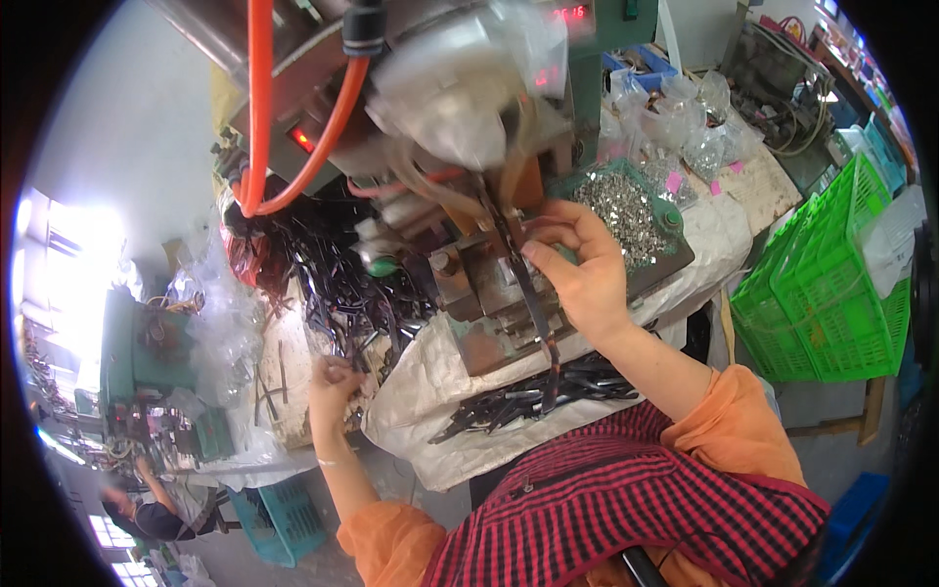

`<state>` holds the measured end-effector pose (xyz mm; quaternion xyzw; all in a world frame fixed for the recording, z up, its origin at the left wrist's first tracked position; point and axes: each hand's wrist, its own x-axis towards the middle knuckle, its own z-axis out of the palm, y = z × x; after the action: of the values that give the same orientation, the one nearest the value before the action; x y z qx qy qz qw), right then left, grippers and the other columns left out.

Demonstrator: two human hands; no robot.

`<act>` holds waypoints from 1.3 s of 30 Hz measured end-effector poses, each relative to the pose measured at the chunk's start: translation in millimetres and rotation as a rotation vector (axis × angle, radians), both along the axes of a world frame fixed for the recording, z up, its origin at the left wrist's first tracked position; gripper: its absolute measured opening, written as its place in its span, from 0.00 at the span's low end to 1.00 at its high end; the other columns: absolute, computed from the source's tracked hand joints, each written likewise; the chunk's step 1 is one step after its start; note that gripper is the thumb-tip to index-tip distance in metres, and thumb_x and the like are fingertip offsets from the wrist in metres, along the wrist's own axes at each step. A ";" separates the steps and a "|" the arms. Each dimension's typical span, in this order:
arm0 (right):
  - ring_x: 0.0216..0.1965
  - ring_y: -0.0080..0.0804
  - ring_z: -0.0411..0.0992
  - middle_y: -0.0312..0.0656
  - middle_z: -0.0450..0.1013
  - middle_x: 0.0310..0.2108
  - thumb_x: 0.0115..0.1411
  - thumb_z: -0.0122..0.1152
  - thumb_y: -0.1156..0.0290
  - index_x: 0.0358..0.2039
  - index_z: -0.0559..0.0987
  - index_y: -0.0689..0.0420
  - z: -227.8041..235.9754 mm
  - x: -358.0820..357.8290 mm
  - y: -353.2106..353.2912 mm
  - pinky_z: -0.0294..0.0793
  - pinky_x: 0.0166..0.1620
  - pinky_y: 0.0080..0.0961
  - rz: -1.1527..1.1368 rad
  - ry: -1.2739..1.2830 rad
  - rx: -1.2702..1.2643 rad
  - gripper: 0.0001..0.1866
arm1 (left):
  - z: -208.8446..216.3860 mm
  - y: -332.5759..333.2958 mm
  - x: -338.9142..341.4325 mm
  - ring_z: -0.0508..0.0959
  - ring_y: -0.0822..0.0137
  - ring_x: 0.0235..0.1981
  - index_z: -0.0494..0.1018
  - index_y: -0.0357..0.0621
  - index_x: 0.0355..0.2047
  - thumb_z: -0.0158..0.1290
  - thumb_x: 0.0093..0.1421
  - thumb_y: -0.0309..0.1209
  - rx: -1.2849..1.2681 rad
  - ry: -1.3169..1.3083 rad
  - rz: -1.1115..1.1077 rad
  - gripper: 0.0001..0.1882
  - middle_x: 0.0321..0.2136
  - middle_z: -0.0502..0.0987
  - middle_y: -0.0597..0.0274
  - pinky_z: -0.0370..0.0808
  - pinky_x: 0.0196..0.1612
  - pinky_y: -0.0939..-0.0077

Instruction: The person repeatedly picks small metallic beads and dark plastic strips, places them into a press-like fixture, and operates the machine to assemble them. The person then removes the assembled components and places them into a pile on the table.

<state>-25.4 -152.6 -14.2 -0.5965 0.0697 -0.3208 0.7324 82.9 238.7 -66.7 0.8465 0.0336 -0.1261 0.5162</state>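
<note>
My right hand (587, 269) is at the front of a bench press (479, 264), thumb and fingers pinched at the edge of a long black strip (533, 308). The strip runs from under the press head down over the front edge of the base. Whether a small part is also between those fingertips is hidden. My left hand (335, 386) is curled at the near edge of a tangled heap of black strips (367, 279); what it pinches, if anything, is too small to make out. More black strips (548, 396) lie in a flat pile on the cloth before me.
Right of the press sits a green tray (675, 220) of small shiny metal pieces. Clear plastic bags (685, 122) lie behind it. Orange hoses (259, 108) hang at upper left. Green crates (827, 284) stand at right. Another person (156, 519) works at far left.
</note>
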 end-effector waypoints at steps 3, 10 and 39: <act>0.45 0.24 0.77 0.41 0.78 0.44 0.61 0.64 0.82 0.57 0.71 0.65 20.7 -2.2 8.9 0.75 0.51 0.21 0.125 0.003 0.147 0.23 | 11.8 -26.7 -26.9 0.75 0.75 0.19 0.70 0.41 0.46 0.62 0.57 0.16 -0.367 0.198 0.002 0.19 0.26 0.80 0.63 0.66 0.19 0.85; 0.56 0.36 0.76 0.48 0.76 0.55 0.61 0.64 0.79 0.63 0.70 0.64 44.3 -44.8 3.0 0.72 0.60 0.31 0.156 0.029 -0.291 0.28 | 87.7 -133.7 -68.4 0.75 0.73 0.18 0.74 0.36 0.38 0.57 0.69 0.28 -0.791 -0.132 -0.096 0.07 0.28 0.82 0.52 0.70 0.20 0.85; 0.45 0.52 0.72 0.50 0.72 0.38 0.52 0.64 0.73 0.34 0.76 0.60 -64.8 27.1 -115.9 0.74 0.45 0.48 -0.373 0.279 -1.399 0.09 | 72.2 -222.0 -79.0 0.76 0.71 0.21 0.84 0.48 0.45 0.65 0.47 0.26 0.079 -1.422 -0.715 0.21 0.49 0.83 0.57 0.73 0.23 0.76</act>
<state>1.7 -268.5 -79.1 -0.9377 0.0418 -0.3306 0.0982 3.9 16.6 5.5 0.7012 -0.5729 0.2878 0.3118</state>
